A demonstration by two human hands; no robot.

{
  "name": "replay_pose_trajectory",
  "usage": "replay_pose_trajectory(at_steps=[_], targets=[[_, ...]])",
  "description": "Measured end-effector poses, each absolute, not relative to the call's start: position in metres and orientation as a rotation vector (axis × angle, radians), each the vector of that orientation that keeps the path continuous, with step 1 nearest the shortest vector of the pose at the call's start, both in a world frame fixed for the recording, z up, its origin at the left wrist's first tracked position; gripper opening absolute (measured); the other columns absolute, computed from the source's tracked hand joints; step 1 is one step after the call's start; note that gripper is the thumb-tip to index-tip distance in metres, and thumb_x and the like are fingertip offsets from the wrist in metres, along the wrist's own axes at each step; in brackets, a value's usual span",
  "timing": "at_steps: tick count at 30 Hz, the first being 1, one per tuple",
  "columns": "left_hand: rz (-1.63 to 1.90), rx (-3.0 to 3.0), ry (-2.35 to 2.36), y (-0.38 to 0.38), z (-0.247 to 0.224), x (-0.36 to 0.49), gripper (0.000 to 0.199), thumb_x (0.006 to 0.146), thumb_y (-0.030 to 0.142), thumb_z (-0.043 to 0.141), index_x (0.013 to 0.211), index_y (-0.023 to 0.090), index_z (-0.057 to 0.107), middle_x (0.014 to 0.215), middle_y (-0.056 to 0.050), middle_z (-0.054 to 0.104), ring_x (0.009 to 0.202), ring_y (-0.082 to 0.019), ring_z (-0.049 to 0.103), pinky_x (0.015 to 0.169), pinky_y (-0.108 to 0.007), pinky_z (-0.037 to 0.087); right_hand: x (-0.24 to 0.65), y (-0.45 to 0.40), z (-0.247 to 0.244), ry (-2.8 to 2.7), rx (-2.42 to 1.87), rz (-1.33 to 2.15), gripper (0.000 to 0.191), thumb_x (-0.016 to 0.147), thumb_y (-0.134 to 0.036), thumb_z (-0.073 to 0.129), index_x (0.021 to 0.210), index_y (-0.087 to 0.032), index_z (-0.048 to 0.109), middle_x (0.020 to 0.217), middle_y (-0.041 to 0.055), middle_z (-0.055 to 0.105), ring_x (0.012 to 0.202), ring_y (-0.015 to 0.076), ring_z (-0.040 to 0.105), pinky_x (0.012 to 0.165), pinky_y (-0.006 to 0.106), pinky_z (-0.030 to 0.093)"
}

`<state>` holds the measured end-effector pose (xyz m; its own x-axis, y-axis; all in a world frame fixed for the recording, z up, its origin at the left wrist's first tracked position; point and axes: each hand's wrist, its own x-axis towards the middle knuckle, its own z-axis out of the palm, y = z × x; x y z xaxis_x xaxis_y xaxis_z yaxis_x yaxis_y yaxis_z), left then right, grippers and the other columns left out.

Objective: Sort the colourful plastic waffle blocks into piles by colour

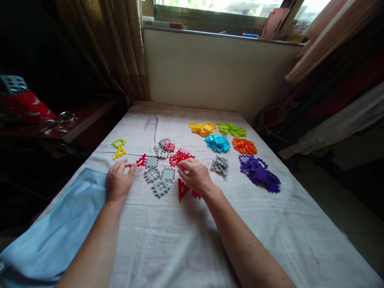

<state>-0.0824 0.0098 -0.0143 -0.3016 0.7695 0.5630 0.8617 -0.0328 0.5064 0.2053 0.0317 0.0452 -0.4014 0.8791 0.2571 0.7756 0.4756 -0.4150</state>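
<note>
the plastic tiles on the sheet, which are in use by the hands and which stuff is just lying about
In use:
left hand by a red piece
right hand on the red pile
grey squares
red triangle

Lying about:
purple pile
orange pile
blue cloth
glasses

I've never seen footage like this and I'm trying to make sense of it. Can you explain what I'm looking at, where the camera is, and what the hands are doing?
There is no machine here: the camera sits on a person's head and looks down at their own two bare hands. They work over a white cloth with a blue cloth at its left. The left hand rests open beside a small red piece. The right hand lies on red pieces; whether it grips one cannot be told. A red triangle and grey squares lie between the hands. Farther off sit sorted piles: yellow, green, light blue, orange, purple.
</note>
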Motion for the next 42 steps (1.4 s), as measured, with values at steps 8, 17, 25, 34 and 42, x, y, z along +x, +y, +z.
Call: replay_pose_trajectory(at_steps=[8, 17, 25, 34, 42], targets=[[-1.017, -1.781, -2.241, 0.004, -0.012, -0.075, 0.03, 0.086, 0.041, 0.052, 0.099, 0.02, 0.069, 0.129, -0.015, 0.064, 0.125, -0.032, 0.054, 0.109, -0.048, 0.04, 0.171, 0.021, 0.033, -2.622, -1.37, 0.234, 0.023, 0.086, -0.03, 0.064, 0.107, -0.022, 0.07, 0.112, 0.0086, 0.071, 0.109, 0.0257, 0.057, 0.095, 0.038, 0.044], [-0.755, -2.099, -2.108, -0.011, 0.006, -0.035, 0.02, 0.083, 0.045, 0.064, 0.088, 0.027, 0.071, 0.138, -0.007, 0.06, 0.138, -0.033, 0.043, 0.117, -0.056, 0.027, 0.219, 0.035, 0.053, -2.304, -1.474, 0.24, 0.036, 0.081, -0.032, 0.07, 0.116, -0.022, 0.069, 0.113, 0.0096, 0.069, 0.107, 0.0255, 0.06, 0.095, 0.037, 0.045], [-0.626, -2.17, -2.111, -0.016, 0.007, -0.032, 0.034, 0.077, 0.051, 0.069, 0.1, 0.025, 0.069, 0.146, -0.01, 0.054, 0.141, -0.036, 0.04, 0.117, -0.058, 0.025, 0.337, 0.066, 0.037, -1.787, -2.039, 0.151, 0.043, 0.076, -0.045, 0.068, 0.112, -0.022, 0.072, 0.108, 0.0101, 0.073, 0.098, 0.0269, 0.066, 0.085, 0.036, 0.049], [-0.628, -2.179, -2.109, -0.014, 0.0, -0.04, 0.04, 0.08, 0.052, 0.063, 0.109, 0.026, 0.07, 0.144, -0.012, 0.055, 0.14, -0.038, 0.04, 0.116, -0.06, 0.026, 0.333, 0.07, 0.023, -1.817, -2.04, 0.202, 0.039, 0.077, -0.048, 0.068, 0.106, -0.024, 0.074, 0.1, 0.0087, 0.075, 0.091, 0.0255, 0.068, 0.078, 0.033, 0.05], [-0.611, -2.139, -2.121, -0.014, -0.001, -0.048, 0.037, 0.081, 0.046, 0.062, 0.112, 0.027, 0.07, 0.142, -0.011, 0.057, 0.139, -0.037, 0.042, 0.115, -0.06, 0.026, 0.311, 0.066, 0.028, -1.951, -1.9, 0.16, 0.034, 0.083, -0.04, 0.066, 0.112, -0.024, 0.072, 0.115, 0.0086, 0.072, 0.104, 0.0257, 0.064, 0.091, 0.037, 0.047]])
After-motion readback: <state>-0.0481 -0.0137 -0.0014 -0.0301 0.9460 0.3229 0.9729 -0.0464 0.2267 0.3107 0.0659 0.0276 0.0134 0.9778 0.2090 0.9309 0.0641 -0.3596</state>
